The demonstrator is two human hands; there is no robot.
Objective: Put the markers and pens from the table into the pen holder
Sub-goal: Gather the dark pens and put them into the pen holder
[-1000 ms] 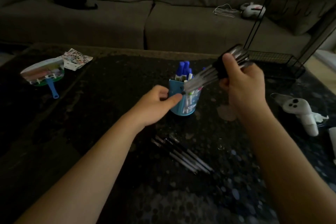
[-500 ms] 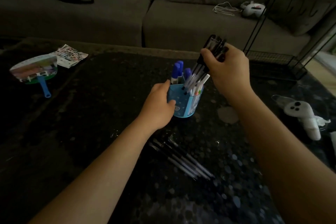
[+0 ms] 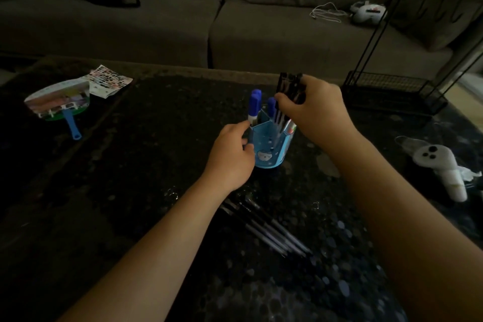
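A blue pen holder (image 3: 271, 149) stands mid-table with blue-capped markers (image 3: 254, 104) upright in it. My left hand (image 3: 231, 157) grips the holder's left side. My right hand (image 3: 313, 115) is closed on a bundle of black-capped pens (image 3: 288, 86), held nearly upright with their lower ends inside the holder's right compartment. Several more black pens (image 3: 269, 230) lie side by side on the dark table (image 3: 156, 165), close to me between my forearms.
A hand fan with a blue handle (image 3: 58, 103) and a printed sheet (image 3: 109, 82) lie at the far left. A white plush toy (image 3: 441, 167) lies at the right. A black wire rack (image 3: 392, 91) stands at the back right, a sofa (image 3: 235, 21) behind.
My right hand tipped the pen bundle from slanted to nearly upright and lowered it into the holder. My left hand moved from beside the holder to gripping its side.
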